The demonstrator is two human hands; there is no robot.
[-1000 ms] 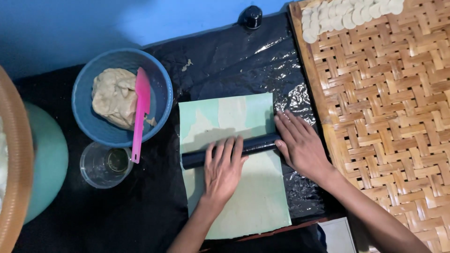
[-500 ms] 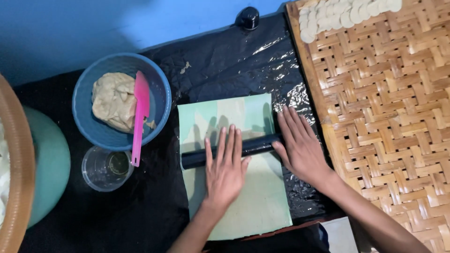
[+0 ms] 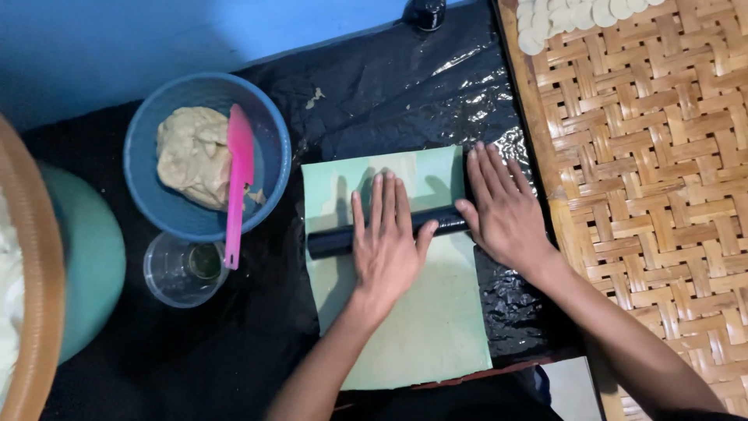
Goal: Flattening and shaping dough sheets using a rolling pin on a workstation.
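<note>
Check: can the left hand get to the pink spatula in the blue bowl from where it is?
Probably yes. The left hand lies flat on the black roller, and the pink spatula leans over the blue bowl rim just to its left, handle exposed, nothing between them.

Both palms lie flat on a black rolling pin [image 3: 331,241] set crosswise over a pale green sheet [image 3: 425,327] on the worktop [image 3: 405,93], which is covered in shiny black plastic. The left hand [image 3: 387,243] presses near the pin's middle, fingers spread; the right hand [image 3: 505,210] covers its right end. To the left, a blue bowl [image 3: 273,148] holds a lump of beige dough [image 3: 191,152] and a pink spatula [image 3: 238,179]. A clear plastic cup [image 3: 183,270] stands just below it. A woven bamboo tray [image 3: 662,171] on the right carries small white discs [image 3: 576,14] at its far edge.
</note>
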